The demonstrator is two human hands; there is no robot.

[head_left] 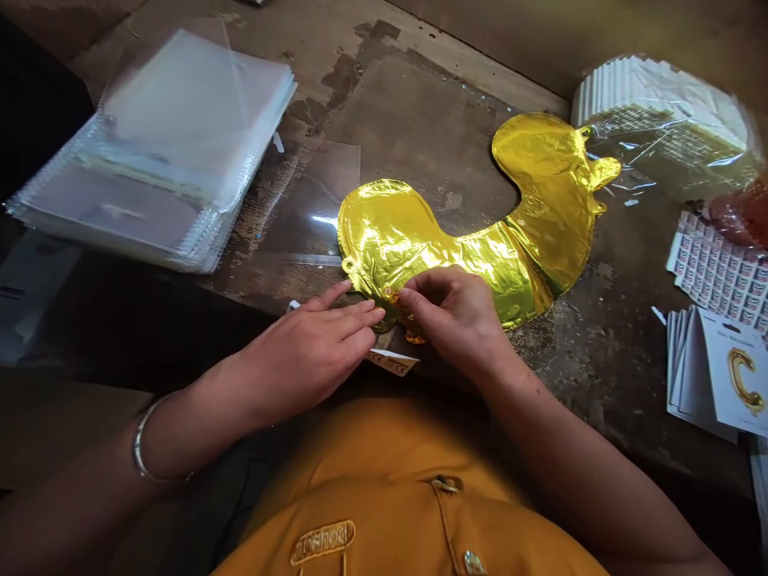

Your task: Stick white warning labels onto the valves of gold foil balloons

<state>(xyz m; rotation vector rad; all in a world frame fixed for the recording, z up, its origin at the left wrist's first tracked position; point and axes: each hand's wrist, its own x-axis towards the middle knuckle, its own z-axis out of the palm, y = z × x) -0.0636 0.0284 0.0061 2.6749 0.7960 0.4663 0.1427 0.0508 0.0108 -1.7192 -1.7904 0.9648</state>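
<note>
A flat gold foil balloon (480, 248), curved like a letter C, lies on the worn table in front of me. My left hand (306, 348) rests with its fingers stretched out over the balloon's near left edge. From beneath its fingers the end of a paper strip (393, 362) with printed CE marks sticks out; the rest of it is hidden. My right hand (453, 316) pinches thumb and forefinger together at a small sticker (391, 295) with a red mark, against the balloon's foil. How much of the sticker touches the foil is hard to see.
A stack of clear plastic sleeves (180, 136) sits at left, with a single clear sleeve (312, 192) beside it. At right are a plastic-wrapped bundle of white cards (666, 104), sheets of small labels (720, 268) and folded cards picturing a gold C (729, 368).
</note>
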